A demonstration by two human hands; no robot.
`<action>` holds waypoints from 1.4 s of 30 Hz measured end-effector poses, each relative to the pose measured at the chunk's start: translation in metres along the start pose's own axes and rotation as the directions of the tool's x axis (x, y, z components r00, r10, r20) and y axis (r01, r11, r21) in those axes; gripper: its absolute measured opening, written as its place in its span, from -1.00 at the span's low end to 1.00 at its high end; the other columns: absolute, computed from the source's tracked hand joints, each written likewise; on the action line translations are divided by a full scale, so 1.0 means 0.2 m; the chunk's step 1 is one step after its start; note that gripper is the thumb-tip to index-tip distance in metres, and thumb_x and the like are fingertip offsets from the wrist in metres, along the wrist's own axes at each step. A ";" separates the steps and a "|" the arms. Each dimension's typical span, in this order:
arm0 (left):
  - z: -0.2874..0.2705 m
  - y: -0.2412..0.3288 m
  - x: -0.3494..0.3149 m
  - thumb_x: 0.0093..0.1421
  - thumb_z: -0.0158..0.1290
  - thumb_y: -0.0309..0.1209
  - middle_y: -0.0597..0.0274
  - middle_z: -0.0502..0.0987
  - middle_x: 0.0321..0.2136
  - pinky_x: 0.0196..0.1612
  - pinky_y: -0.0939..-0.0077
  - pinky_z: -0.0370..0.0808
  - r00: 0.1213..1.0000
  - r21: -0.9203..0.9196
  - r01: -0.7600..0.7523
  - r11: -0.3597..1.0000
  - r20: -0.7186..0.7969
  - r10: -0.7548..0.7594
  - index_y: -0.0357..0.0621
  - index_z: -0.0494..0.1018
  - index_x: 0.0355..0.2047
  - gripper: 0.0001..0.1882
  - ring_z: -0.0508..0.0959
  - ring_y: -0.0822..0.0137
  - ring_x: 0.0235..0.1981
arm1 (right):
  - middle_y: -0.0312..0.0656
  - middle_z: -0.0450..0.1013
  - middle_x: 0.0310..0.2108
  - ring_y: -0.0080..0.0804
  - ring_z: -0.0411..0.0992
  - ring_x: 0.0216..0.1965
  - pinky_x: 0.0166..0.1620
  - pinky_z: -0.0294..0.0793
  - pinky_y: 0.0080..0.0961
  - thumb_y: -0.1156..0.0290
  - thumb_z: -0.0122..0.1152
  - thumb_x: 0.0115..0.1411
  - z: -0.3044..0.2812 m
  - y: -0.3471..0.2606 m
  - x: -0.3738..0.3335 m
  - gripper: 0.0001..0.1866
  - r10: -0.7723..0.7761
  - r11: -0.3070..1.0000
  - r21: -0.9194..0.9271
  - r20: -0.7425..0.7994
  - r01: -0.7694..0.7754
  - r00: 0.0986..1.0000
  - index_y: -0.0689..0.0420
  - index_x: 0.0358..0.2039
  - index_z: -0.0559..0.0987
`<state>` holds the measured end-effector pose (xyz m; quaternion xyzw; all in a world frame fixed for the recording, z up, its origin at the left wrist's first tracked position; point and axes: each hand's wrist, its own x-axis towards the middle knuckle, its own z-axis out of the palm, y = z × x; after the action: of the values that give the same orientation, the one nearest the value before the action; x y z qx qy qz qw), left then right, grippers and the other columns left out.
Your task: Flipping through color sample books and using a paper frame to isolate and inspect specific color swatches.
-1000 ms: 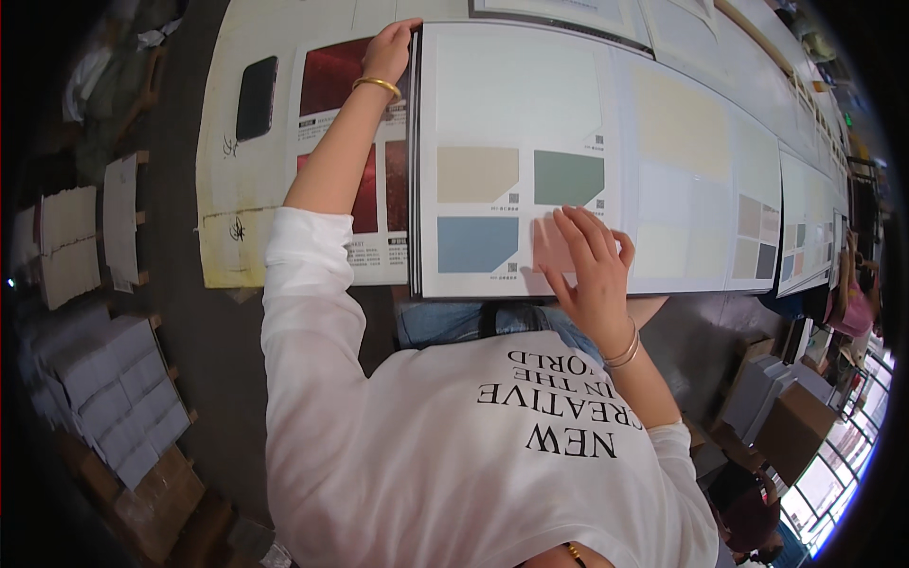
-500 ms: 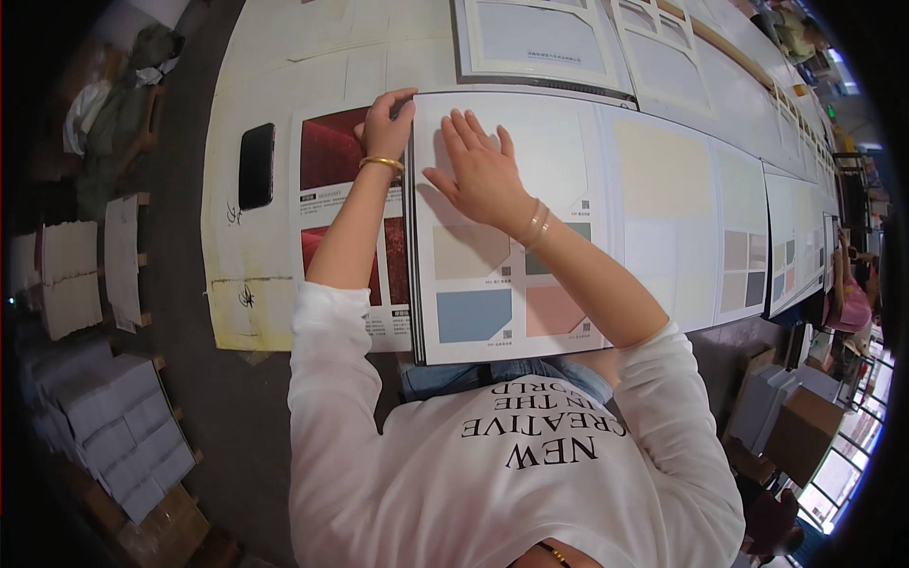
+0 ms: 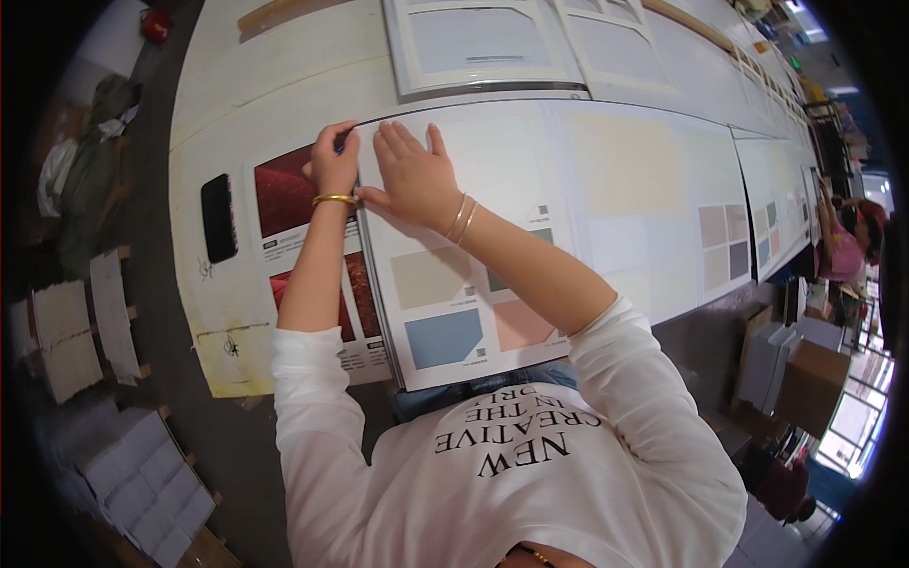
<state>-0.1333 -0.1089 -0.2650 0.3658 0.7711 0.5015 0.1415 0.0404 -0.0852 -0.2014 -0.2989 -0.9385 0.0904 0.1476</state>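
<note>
A large sample board (image 3: pixel 436 348) with a white page and coloured swatches lies in front of me, its lower edge close to my body. My left hand (image 3: pixel 333 166), with a gold bangle on the wrist, is curled at the board's upper left edge, thumb and fingers closed on that edge. Flat on the white page beside it rests my right hand (image 3: pixel 417 180), fingers stretched out and the thumb reaching the left edge. Partly under the board and my left forearm is a printed sheet (image 3: pixel 284 199) with red fabric pictures.
A black phone (image 3: pixel 218 218) lies on the table at left. Pale sample boards (image 3: pixel 653 170) continue to the right, and framed panels (image 3: pixel 483 43) lie beyond. Stacked paper (image 3: pixel 142 469) stands on the floor at left. A person in pink (image 3: pixel 843 241) is at the far right.
My right hand has slid a little left across the page, bringing its thumb to the board's edge. The left hand stays at that edge. The whole view has shifted and tilted slightly.
</note>
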 end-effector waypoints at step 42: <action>0.00 -0.10 0.07 0.41 -0.26 -0.10 0.39 0.66 -0.14 0.24 0.36 0.09 0.982 -0.296 0.147 0.944 0.157 -0.104 0.11 0.69 -0.18 -0.53 0.54 0.39 0.00 | -0.14 0.13 0.43 -0.28 0.07 0.45 0.38 -0.17 0.29 -0.07 -0.21 0.39 0.06 -0.09 0.09 -0.32 -0.004 1.000 0.017 0.062 0.003 0.998 0.13 0.35 0.29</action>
<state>-0.1513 -0.1035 -0.2806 0.3235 0.6940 0.5782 0.2818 0.0115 -0.0904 -0.2038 -0.2929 -0.9424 0.1074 0.1209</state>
